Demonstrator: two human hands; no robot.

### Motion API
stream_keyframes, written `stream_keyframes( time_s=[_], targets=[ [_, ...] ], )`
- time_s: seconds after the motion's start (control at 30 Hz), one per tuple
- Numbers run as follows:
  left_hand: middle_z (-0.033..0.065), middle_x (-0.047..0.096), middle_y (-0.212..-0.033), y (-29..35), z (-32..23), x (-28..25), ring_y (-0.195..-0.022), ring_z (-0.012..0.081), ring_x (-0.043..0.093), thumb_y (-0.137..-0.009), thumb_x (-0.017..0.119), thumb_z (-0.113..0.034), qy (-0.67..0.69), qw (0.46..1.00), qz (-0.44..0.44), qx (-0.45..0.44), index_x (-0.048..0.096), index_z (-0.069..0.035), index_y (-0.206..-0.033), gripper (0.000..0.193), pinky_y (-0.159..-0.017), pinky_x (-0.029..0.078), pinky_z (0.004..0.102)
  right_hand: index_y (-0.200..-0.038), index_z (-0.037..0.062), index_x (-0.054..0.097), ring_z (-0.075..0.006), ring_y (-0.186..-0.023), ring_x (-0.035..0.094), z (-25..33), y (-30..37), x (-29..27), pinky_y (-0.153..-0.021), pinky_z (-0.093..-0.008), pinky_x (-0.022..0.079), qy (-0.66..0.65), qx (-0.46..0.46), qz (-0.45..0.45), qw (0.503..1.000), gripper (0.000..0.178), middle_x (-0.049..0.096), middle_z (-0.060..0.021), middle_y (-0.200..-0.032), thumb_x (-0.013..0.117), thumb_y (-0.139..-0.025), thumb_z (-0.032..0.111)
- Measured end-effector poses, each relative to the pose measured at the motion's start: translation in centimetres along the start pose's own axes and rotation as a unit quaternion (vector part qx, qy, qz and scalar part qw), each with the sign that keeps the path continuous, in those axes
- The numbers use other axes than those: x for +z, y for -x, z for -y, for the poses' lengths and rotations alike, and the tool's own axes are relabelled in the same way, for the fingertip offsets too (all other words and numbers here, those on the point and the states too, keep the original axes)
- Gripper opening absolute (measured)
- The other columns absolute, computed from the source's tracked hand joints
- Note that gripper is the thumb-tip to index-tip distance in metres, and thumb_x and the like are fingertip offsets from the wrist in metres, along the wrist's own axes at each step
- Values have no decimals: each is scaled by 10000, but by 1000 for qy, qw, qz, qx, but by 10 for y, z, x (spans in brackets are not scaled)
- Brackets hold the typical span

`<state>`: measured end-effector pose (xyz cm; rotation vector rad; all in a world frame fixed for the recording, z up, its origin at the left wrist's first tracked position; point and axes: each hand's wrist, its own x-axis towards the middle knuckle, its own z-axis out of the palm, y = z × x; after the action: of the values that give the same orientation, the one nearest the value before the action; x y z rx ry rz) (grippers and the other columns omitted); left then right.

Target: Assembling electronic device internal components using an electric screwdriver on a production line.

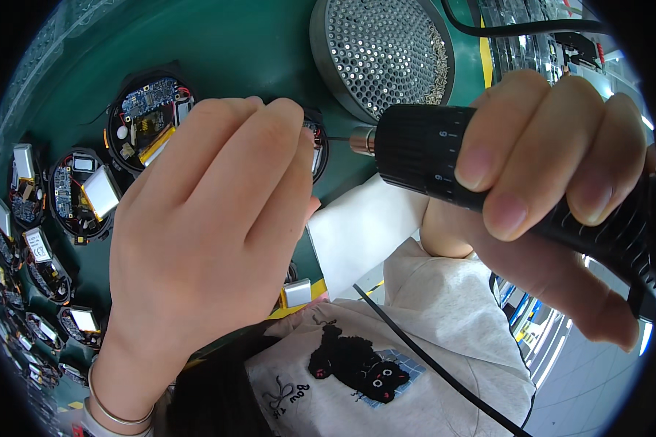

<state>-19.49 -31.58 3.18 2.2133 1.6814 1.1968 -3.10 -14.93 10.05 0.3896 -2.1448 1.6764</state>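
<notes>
My right hand [554, 160] is wrapped round a black electric screwdriver [423, 149] with a ribbed grip and a metal chuck. Its thin bit points left at a round black electronics housing [318, 146], whose edge shows just past my left fingertips. Curled fingers of my left hand [211, 197] close on that housing and cover most of it. Whether the bit tip touches a screw is hidden. Beyond the chuck stands a round grey screw tray [321, 54], its perforated plate holding many small screws, with a loose heap along the right side.
Several similar open housings with circuit boards and silver battery packs lie on the green mat [240, 44] at left, among them one housing [82, 193]. A white sheet [368, 226] and a silver battery pack [297, 293] lie nearer. A black cable [444, 368] crosses my shirt.
</notes>
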Motion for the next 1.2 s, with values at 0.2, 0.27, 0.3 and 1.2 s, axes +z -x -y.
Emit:
stream_keyframes(
  time_s=[0.2, 0.27, 0.3, 1.2],
  targets=[
    [169, 576, -1125, 2, 0, -4, -947, 315, 600, -612, 797, -49, 25, 998, 23, -49, 662, 12, -1006, 421, -799, 528, 359, -991, 59, 493, -164, -702, 555, 0, 2, 5, -650, -234, 468, -12, -42, -10, 999, 738, 561, -68, -796, 704, -687, 698],
    [177, 565, -1151, 2, 0, -3, -962, 311, 598, -616, 796, -36, 44, 997, 16, -62, 662, 11, -1010, 419, -819, 531, 354, -972, 57, 497, -165, -705, 558, 10, 0, 5, -658, -230, 473, 2, 40, -31, 999, 739, 568, -75, -795, 714, -673, 698],
    [179, 562, -1156, 1, 0, -2, -966, 306, 599, -613, 796, -31, 42, 997, 16, -56, 661, 14, -1007, 419, -829, 532, 351, -972, 57, 497, -165, -705, 558, 8, -1, 7, -658, -230, 473, 1, 40, -31, 999, 739, 568, -75, -795, 714, -673, 698],
    [133, 600, -1082, 1, 3, -4, -853, 271, 588, -579, 793, -34, 8, 999, 14, -29, 659, -4, -960, 405, -730, 504, 335, -1032, 66, 499, -188, -813, 572, -2, 4, 3, -758, -263, 501, 21, -1, 9, 1000, 791, 585, -82, -871, 699, -657, 734]
  ],
)
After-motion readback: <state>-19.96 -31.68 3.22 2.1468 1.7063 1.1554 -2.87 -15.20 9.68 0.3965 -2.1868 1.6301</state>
